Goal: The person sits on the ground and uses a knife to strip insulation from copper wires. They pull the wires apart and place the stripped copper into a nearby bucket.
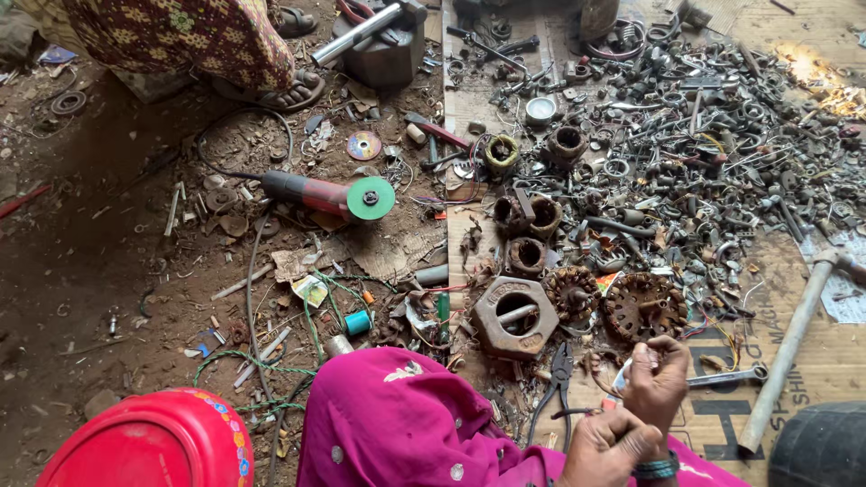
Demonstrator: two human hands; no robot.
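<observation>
**Both hands closed round a small part, scrap on every side**

Head view: at five o'clock, the right hand [656, 379] is curled shut, its fingertips pinching a small pale part [624, 377] that juts out at the hand's nine o'clock side. The left hand [606, 446], just below at seven o'clock of it, is fisted round something I cannot make out. The pliers [559, 379] lie on the cardboard at nine o'clock of the hands, a hex nut [514, 316] beyond at eleven, the angle grinder [325, 196] well apart at ten. A slip seems likely: the pinch is shallow, and a dropped part could vanish into the scrap pile [686, 153].
</observation>
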